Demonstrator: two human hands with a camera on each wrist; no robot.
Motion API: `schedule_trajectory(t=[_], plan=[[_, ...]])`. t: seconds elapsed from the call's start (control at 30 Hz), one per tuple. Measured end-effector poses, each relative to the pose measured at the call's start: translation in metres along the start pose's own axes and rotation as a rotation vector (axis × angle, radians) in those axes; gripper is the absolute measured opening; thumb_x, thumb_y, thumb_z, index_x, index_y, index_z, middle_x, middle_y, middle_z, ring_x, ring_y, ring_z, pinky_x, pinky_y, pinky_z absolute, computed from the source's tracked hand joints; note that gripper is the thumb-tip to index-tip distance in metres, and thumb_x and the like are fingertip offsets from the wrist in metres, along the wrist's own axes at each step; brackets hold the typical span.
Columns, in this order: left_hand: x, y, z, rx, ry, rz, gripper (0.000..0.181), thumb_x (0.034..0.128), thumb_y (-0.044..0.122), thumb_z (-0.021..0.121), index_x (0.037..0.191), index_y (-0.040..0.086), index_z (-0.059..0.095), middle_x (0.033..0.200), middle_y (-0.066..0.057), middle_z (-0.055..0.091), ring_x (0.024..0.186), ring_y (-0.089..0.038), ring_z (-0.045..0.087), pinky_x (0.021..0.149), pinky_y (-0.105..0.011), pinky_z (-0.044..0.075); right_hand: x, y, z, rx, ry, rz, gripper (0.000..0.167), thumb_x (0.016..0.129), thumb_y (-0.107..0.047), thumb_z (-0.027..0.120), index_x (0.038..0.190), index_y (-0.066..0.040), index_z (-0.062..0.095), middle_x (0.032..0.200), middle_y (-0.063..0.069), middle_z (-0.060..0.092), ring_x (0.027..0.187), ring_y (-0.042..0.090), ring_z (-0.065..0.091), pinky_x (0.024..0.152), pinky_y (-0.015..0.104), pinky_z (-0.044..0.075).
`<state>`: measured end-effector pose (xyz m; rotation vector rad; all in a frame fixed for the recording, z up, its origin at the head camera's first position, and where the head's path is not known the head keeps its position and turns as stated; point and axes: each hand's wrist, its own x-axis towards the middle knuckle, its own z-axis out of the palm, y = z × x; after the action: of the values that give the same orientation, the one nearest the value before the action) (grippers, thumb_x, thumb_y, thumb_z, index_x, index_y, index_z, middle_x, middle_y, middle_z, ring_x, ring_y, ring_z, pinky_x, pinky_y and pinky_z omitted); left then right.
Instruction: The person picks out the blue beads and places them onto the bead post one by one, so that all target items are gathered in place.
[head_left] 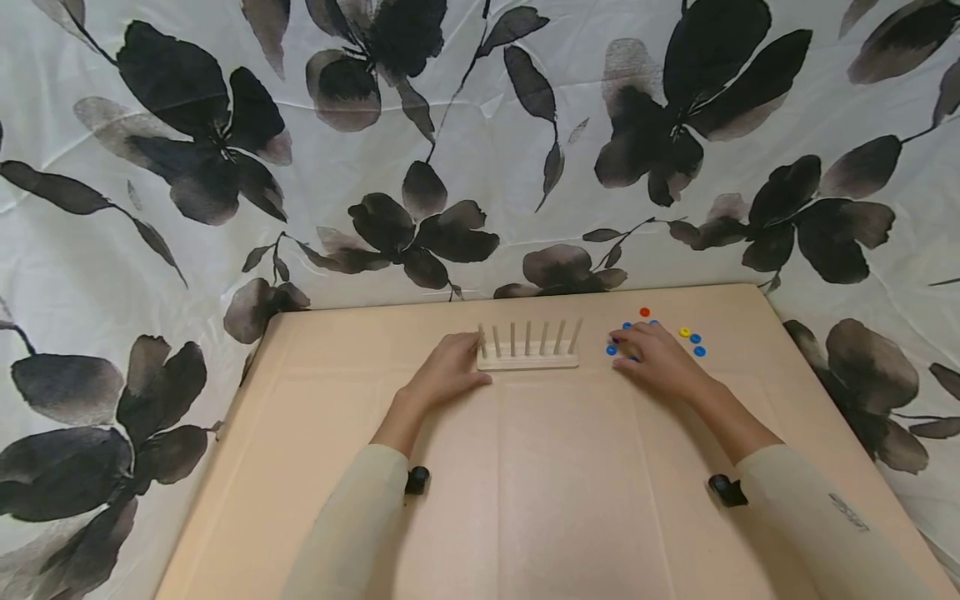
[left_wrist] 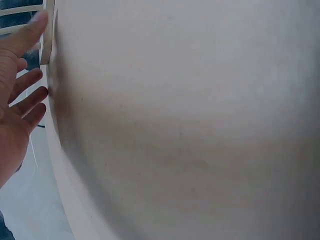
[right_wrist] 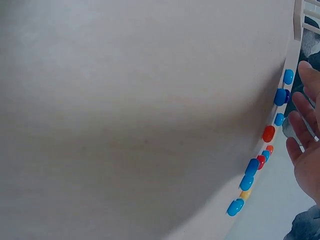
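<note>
A pale wooden rack (head_left: 528,363) with a row of several upright pegs stands toward the back of the table. My left hand (head_left: 444,368) holds its left end, the thumb low along the front and the fingers at the side. In the left wrist view the thumb (left_wrist: 37,22) lies against the rack's base (left_wrist: 48,35). My right hand (head_left: 660,354) is over small coloured rings, fingers spread and apart in the right wrist view. Nearest its fingertips are a blue ring (head_left: 611,350) and, in the right wrist view, another blue ring (right_wrist: 288,76). Nothing shows in its grasp.
Around the right hand lie a red ring (head_left: 645,312), a yellow ring (head_left: 684,332) and several blue ones, some partly covered by it. The light wooden table (head_left: 562,483) ends just behind the rack. A floral cloth (head_left: 450,125) hangs behind.
</note>
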<state>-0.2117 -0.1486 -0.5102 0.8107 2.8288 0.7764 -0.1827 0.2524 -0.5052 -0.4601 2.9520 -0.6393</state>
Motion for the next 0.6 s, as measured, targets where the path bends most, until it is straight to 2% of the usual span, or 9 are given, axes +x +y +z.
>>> schedule_trajectory(t=[0.17,0.47,0.6], plan=[[0.003,0.001,0.004,0.038,0.003,-0.073,0.073,0.0849,0.034,0.086,0.143,0.000,0.057,0.139,-0.015,0.064,0.132,-0.034,0.054,0.116,-0.044,0.040,0.011,0.002,0.000,-0.022,-0.007,-0.016,0.047,0.095,-0.028,0.076,0.136,-0.005,0.066,0.139,0.024,0.061,0.131,0.044,0.049,0.113,0.061,0.038],[0.013,-0.002,0.011,0.067,0.032,-0.089,0.062,0.0866,0.033,0.085,0.136,0.002,0.063,0.133,-0.011,0.062,0.126,-0.034,0.054,0.110,-0.048,0.043,0.023,0.011,0.000,-0.047,-0.012,0.012,0.038,0.096,-0.023,0.074,0.129,-0.005,0.069,0.138,0.024,0.062,0.134,0.046,0.049,0.112,0.062,0.039],[0.016,-0.001,0.013,0.077,0.035,-0.102,0.058,0.0883,0.032,0.083,0.135,0.003,0.065,0.132,-0.011,0.060,0.124,-0.033,0.053,0.108,-0.048,0.044,0.028,0.016,0.001,-0.048,-0.013,-0.004,0.037,0.097,-0.022,0.073,0.129,-0.004,0.070,0.133,0.022,0.066,0.126,0.044,0.053,0.109,0.061,0.042]])
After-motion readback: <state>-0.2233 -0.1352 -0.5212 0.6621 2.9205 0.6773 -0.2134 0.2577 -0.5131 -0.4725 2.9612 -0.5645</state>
